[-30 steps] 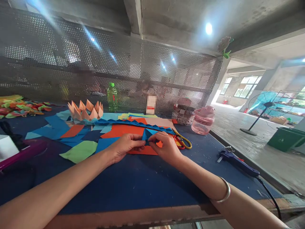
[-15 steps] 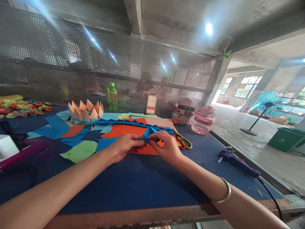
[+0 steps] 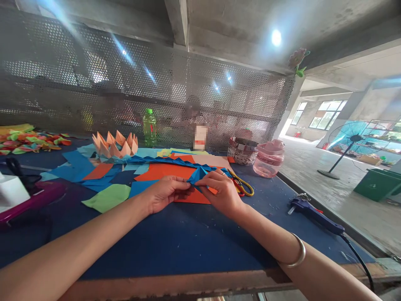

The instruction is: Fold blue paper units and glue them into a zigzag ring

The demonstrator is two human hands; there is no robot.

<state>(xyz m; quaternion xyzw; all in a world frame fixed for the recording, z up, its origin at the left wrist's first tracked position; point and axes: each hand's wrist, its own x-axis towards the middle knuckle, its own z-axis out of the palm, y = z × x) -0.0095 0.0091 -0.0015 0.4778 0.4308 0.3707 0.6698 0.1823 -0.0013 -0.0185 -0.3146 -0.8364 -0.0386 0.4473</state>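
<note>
Between my two hands is a small folded piece of blue paper (image 3: 198,174), its pointed folds standing up. My left hand (image 3: 167,193) pinches its left side, fingers curled. My right hand (image 3: 222,192) grips its right side between thumb and fingertips. Under and behind the hands lie orange paper sheets (image 3: 159,171). A long row of folded blue paper points (image 3: 163,160) stretches behind them. Yellow-handled scissors (image 3: 246,186) lie just right of my right hand, their blades partly hidden.
A peach folded-paper ring (image 3: 114,146), green bottle (image 3: 149,128) and light green paper (image 3: 108,198) are to the left. At right are a woven basket (image 3: 241,151), pink jug (image 3: 268,159) and glue gun (image 3: 316,215) with a cord. A perforated screen (image 3: 150,92) rises behind.
The view has shifted slightly, so everything sits a little further right. Both hands keep hold of the folded blue paper, with only small finger movement.
</note>
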